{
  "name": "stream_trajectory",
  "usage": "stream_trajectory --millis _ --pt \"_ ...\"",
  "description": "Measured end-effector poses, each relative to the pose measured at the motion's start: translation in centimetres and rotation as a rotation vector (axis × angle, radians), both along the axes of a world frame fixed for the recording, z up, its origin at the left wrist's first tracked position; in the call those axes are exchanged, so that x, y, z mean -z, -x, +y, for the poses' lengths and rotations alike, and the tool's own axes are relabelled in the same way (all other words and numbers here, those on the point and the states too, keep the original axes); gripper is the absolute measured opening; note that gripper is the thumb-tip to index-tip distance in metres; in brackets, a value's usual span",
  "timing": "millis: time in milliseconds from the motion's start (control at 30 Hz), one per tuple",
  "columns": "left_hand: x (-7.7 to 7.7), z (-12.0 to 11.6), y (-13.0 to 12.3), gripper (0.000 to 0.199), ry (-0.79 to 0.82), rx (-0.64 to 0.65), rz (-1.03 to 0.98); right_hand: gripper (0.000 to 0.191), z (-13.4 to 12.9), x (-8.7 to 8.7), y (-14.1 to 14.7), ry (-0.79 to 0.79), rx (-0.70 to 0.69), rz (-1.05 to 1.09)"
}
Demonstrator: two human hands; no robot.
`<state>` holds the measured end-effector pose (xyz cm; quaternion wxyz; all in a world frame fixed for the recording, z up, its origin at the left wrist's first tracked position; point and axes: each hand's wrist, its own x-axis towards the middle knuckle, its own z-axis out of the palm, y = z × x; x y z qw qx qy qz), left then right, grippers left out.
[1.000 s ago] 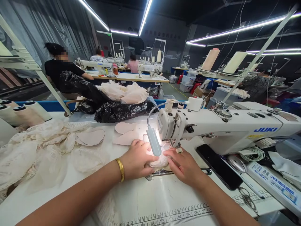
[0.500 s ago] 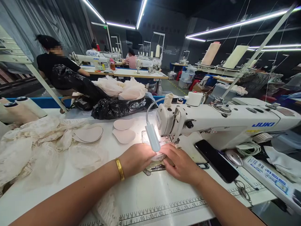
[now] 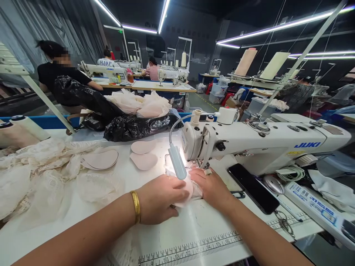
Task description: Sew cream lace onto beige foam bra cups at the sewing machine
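My left hand, a gold bracelet at its wrist, has its fingers closed on a pale pink cup piece in front of the sewing machine. Beside the needle area, my right hand lies on the right edge of the same piece with its fingers bent; their tips are partly hidden. A grey lamp on a bent neck lights the work and covers part of it. Two loose pale pads lie left of the machine, and another pad rests by the lace.
Cream lace fabric spreads over the left side. Black plastic lies behind the pads. A phone, a mouse and keys are at the right. A printed ruler runs along the front edge. People sit at machines beyond.
The pink piece now shows more fully and sits nearer to me. My left hand has turned and come slightly nearer, its fingers over the piece. The camera view has shifted a little.
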<state>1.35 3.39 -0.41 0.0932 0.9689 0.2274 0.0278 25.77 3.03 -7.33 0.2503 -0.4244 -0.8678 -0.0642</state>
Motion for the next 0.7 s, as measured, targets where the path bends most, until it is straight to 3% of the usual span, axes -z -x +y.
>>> stream_trajectory --millis 67,167,267,400,700 --pt "-0.3 0.3 0.2 0.016 -0.071 -0.069 0.047 0.049 -0.2 -0.4 0.0 0.005 -0.011 -0.004" --pt "0.0 1.0 0.4 0.021 -0.173 -0.148 0.084 0.049 -0.6 -0.9 0.3 0.016 -0.080 0.005" --pt "1.1 1.6 0.3 0.025 -0.235 -0.102 0.002 0.052 -0.8 -1.2 0.7 0.104 -0.087 -0.009" --pt "2.4 2.4 0.1 0.024 -0.270 -0.031 -0.103 0.057 -0.5 -1.0 0.7 0.200 0.041 -0.038" --pt "2.7 3.0 0.1 0.016 -0.256 -0.074 -0.160 0.052 -0.4 -0.6 0.4 0.199 0.076 -0.042"
